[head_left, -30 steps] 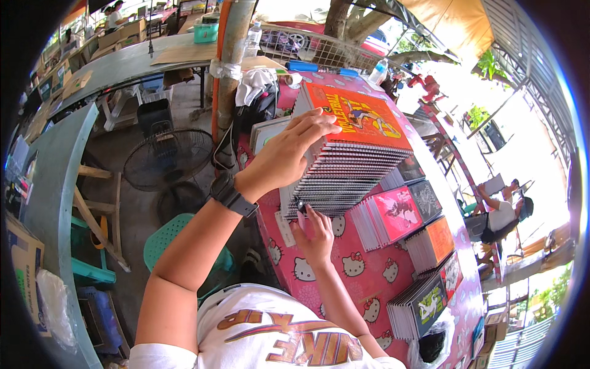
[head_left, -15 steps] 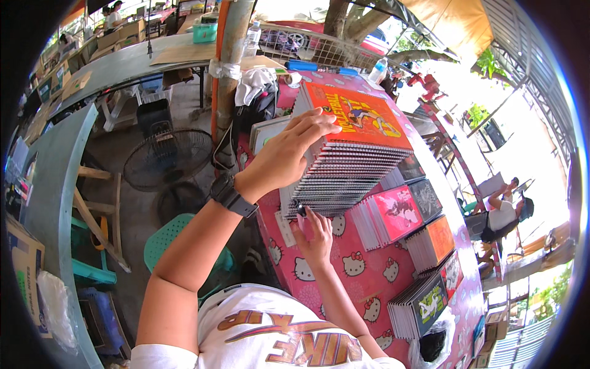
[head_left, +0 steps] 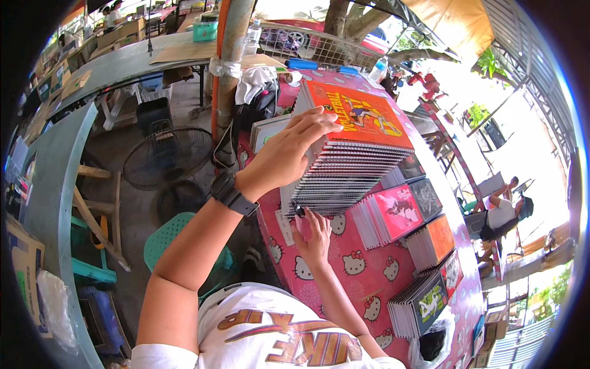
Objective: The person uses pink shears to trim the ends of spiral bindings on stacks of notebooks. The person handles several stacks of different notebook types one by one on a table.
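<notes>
A tall stack of spiral-bound notebooks point(head_left: 353, 175) stands on a pink table, its coil edges facing me. The top notebook point(head_left: 362, 117) has an orange cover with a printed sports figure. My left hand point(head_left: 289, 144), a black watch on its wrist, lies over the stack's near left corner with fingers stretched onto the top cover. Low at the foot of the stack is my right hand point(head_left: 314, 237), its fingertips by the lowest coils. Between its thumb and fingers shows a small black and pinkish thing point(head_left: 299, 212), too small to name.
More notebook piles stand right of the stack: a pink-covered one point(head_left: 396, 209), an orange one point(head_left: 439, 237) and a dark one point(head_left: 430, 304). A plastic bag point(head_left: 433, 344) lies near them. Left are a floor fan point(head_left: 166, 160), a green stool point(head_left: 166, 240) and a post point(head_left: 230, 80).
The fingers of my right hand have shifted very slightly at the foot of the stack. My left hand stays on the top corner.
</notes>
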### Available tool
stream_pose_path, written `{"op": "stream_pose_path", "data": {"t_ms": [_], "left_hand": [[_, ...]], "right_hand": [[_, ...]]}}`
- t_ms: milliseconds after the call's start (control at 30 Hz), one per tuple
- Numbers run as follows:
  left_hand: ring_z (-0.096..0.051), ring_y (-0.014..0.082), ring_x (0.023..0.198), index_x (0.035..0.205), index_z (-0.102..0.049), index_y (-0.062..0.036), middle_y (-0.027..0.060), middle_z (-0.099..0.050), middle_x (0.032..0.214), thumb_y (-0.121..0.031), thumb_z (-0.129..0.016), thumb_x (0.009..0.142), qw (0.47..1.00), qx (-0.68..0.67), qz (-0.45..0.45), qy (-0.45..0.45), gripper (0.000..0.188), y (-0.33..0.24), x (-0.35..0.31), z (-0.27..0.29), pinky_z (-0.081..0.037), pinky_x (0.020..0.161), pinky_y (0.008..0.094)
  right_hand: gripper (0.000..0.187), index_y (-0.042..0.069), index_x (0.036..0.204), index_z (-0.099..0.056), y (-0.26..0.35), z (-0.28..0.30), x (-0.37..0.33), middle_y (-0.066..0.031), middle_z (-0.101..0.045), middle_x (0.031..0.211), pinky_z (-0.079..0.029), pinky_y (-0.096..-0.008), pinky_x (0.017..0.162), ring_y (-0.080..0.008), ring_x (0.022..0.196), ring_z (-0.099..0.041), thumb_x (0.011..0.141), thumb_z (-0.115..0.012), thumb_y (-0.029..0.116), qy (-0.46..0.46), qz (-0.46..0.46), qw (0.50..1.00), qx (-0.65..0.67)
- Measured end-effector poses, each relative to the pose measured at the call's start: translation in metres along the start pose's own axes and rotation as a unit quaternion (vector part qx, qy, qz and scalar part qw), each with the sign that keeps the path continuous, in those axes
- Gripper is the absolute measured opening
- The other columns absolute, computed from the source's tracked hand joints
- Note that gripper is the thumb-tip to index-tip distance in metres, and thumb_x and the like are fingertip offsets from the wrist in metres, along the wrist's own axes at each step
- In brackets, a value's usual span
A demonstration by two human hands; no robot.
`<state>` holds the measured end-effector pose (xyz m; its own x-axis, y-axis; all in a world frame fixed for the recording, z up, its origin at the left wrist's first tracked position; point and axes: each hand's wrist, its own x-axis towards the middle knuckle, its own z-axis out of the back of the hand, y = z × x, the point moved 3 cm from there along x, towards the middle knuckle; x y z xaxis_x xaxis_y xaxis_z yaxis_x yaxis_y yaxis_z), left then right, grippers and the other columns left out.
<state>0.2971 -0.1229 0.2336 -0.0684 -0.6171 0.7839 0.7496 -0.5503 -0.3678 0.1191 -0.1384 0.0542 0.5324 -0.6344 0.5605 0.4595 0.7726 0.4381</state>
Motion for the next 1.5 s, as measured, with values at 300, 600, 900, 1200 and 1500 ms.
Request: {"op": "stream_pose_path", "data": {"t_ms": [300,600,900,1200,1500], "left_hand": [[-0.032,0.0283,0.132,0.126,-0.046,-0.0092,0.0075,-0.043,0.133,0.021,-0.041,0.06,1.0,-0.007,0.008,0.011,0.073,0.001,0.001,-0.001,-0.028,0.11,0.0392],[-0.033,0.0279,0.131,0.125,-0.046,-0.0087,0.0086,-0.044,0.132,0.021,-0.041,0.06,1.0,0.0,-0.001,0.004,0.072,0.0,0.0,0.0,-0.028,0.11,0.0387],[-0.032,0.0275,0.131,0.125,-0.047,-0.0086,0.0081,-0.044,0.132,0.021,-0.041,0.059,1.0,0.011,-0.012,-0.002,0.072,-0.001,0.001,-0.001,-0.028,0.11,0.0388],[-0.032,0.0271,0.131,0.125,-0.046,-0.0085,0.0077,-0.043,0.133,0.021,-0.042,0.06,1.0,0.01,0.0,0.007,0.072,0.0,0.001,0.0,-0.028,0.11,0.0386],[-0.033,0.0271,0.131,0.125,-0.047,-0.009,0.0076,-0.044,0.132,0.021,-0.042,0.06,1.0,0.006,-0.006,0.002,0.072,0.0,0.001,-0.001,-0.028,0.11,0.0387]], "right_hand": [[0.055,0.006,0.124,-0.05,0.006,0.005,0.002,-0.0131,-0.057,0.109,-0.041,-0.0394,0.082,-0.0278,0.095,-0.053,0.073,-0.068,0.019,-0.031,0.017,0.999,0.007],[0.045,0.0,0.122,-0.049,-0.011,-0.012,-0.006,-0.0118,-0.062,0.103,-0.046,-0.0334,0.077,-0.0209,0.088,-0.059,0.083,-0.062,0.019,0.141,-0.348,0.762,0.528],[0.04,0.001,0.119,-0.052,-0.013,-0.021,-0.012,-0.0152,-0.062,0.1,-0.049,-0.0345,0.069,-0.0222,0.078,-0.06,0.082,-0.061,0.015,0.094,-0.28,0.858,0.419],[0.056,0.012,0.125,-0.051,-0.002,-0.006,-0.008,-0.0127,-0.053,0.112,-0.036,-0.0431,0.09,-0.0321,0.106,-0.046,0.072,-0.066,0.019,0.028,-0.058,0.997,0.038],[0.049,0.007,0.121,-0.054,-0.023,-0.019,-0.016,-0.0136,-0.058,0.103,-0.045,-0.039,0.079,-0.0264,0.096,-0.056,0.075,-0.065,0.018,0.095,-0.216,0.939,0.249]]}}
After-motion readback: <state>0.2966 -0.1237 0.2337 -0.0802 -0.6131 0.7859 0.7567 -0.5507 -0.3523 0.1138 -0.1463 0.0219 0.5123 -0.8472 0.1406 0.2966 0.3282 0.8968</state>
